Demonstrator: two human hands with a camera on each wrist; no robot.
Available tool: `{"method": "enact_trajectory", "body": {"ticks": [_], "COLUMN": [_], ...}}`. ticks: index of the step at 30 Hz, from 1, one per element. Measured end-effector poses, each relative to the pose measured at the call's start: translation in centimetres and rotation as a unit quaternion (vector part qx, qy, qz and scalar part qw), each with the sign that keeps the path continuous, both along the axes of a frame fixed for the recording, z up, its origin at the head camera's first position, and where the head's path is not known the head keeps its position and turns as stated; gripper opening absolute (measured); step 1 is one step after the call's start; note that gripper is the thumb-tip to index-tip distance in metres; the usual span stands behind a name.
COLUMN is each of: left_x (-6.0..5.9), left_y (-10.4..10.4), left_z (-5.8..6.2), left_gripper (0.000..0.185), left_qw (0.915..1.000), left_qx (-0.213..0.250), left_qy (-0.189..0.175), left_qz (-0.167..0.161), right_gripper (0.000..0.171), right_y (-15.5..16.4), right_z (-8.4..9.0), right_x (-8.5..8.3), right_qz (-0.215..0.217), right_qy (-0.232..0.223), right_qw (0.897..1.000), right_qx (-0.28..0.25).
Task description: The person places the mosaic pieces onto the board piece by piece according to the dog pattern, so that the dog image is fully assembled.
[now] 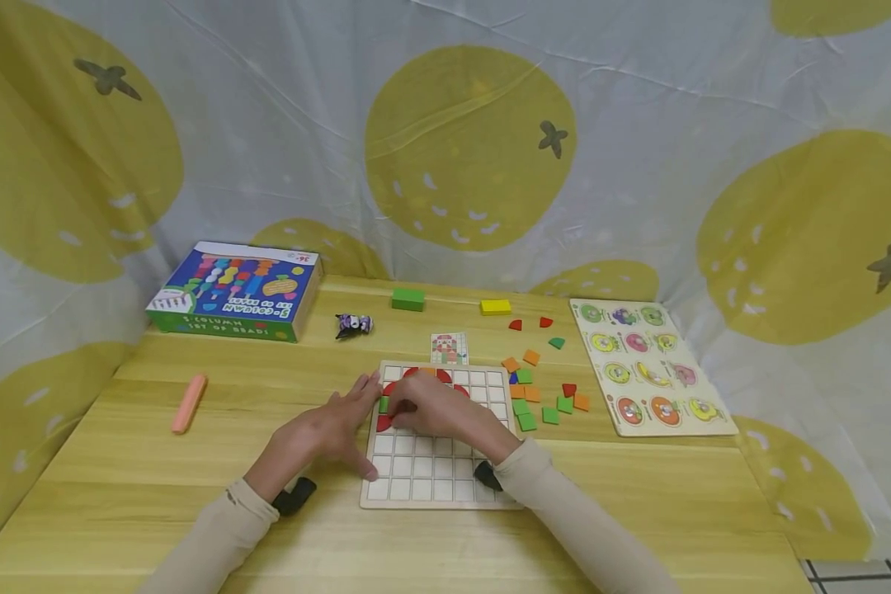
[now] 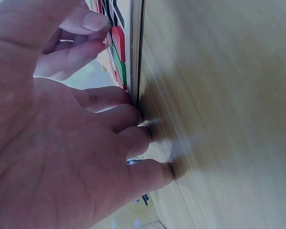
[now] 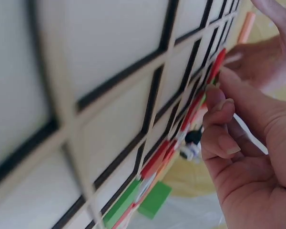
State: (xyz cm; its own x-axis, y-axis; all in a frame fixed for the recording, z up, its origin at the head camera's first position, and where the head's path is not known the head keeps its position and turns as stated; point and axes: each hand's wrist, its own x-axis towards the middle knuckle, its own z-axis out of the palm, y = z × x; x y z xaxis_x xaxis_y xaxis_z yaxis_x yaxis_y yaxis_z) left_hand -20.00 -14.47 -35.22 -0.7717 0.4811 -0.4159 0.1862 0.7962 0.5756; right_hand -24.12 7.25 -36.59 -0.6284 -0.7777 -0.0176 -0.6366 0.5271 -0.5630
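Observation:
A wooden grid board (image 1: 423, 493) lies on the table. Red quarter-round pieces (image 1: 384, 423) and a green square (image 1: 384, 404) sit in cells on its left side, with more red pieces along the upper part. My left hand (image 1: 322, 433) spreads along the left edge, fingertips on the table at the board's side and thumb over the lower left corner. Over the left cells bends my right hand (image 1: 434, 404), thumb and forefinger close together beside the green square (image 3: 202, 98). I cannot tell whether a piece is between those fingertips.
Loose orange, green and red pieces (image 1: 550, 415) lie right of the board, beside a fruit puzzle board (image 1: 601, 404). A pattern card (image 1: 449, 346) touches the far edge. Behind are green (image 1: 407, 299) and yellow blocks (image 1: 495, 307); a bead box (image 1: 230, 293) and orange stick (image 1: 190, 403) are left.

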Motion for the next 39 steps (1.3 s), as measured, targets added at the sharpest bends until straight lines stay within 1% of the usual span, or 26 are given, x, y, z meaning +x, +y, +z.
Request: {"method": "enact_trajectory", "body": {"ticks": [4, 9, 13, 18, 20, 22, 27, 29, 33, 36, 39], "left_x": [0.0, 0.1, 0.1, 0.0, 0.0, 0.1, 0.0, 0.0, 0.1, 0.1, 0.0], "left_y": [0.1, 0.1, 0.0, -0.1, -0.1, 0.0, 0.3, 0.4, 0.3, 0.3, 0.3], "left_z": [-0.1, -0.1, 0.0, -0.1, -0.1, 0.0, 0.0, 0.0, -0.1, 0.0, 0.0], "left_gripper": [0.138, 0.138, 0.139, 0.139, 0.138, 0.138, 0.137, 0.137, 0.137, 0.137, 0.137], "left_qw": [1.0, 1.0, 1.0, 0.9999, 0.9999, 1.0, 1.0, 1.0, 0.9999, 0.9998, 0.9998], "left_qx": [-0.002, -0.006, -0.005, -0.009, -0.009, -0.008, -0.001, -0.005, -0.015, -0.015, -0.016], "left_qy": [0.001, 0.002, 0.003, 0.006, 0.004, 0.003, -0.001, -0.001, 0.003, 0.005, 0.006], "left_qz": [0.0, 0.002, 0.003, 0.003, 0.004, 0.003, 0.001, 0.004, 0.007, 0.007, 0.006], "right_gripper": [0.007, 0.01, 0.012, 0.016, 0.018, 0.02, 0.019, 0.019, 0.017, 0.014, 0.012], "right_y": [1.9, 5.7, 9.5, 14.6, 16.7, 18.8, 23.6, 25.0, 26.4, 26.7, 26.7], "right_z": [0.2, 0.4, 0.2, -0.7, -1.1, -1.4, -1.1, -1.1, -1.2, -1.3, -1.4], "right_x": [0.1, -0.1, -0.4, -1.4, -1.8, -1.9, -1.3, -1.0, -0.8, -0.7, -0.9], "right_qz": [-0.018, -0.057, -0.114, -0.2, -0.225, -0.251, -0.301, -0.311, -0.32, -0.324, -0.321], "right_qy": [0.0, 0.0, -0.011, -0.001, 0.008, 0.004, 0.003, 0.003, -0.012, -0.021, -0.025], "right_qw": [1.0, 0.996, 0.989, 0.973, 0.968, 0.962, 0.951, 0.949, 0.947, 0.945, 0.946], "right_qx": [-0.019, -0.061, -0.094, -0.114, -0.112, -0.106, -0.071, -0.053, -0.028, -0.025, -0.026]}}
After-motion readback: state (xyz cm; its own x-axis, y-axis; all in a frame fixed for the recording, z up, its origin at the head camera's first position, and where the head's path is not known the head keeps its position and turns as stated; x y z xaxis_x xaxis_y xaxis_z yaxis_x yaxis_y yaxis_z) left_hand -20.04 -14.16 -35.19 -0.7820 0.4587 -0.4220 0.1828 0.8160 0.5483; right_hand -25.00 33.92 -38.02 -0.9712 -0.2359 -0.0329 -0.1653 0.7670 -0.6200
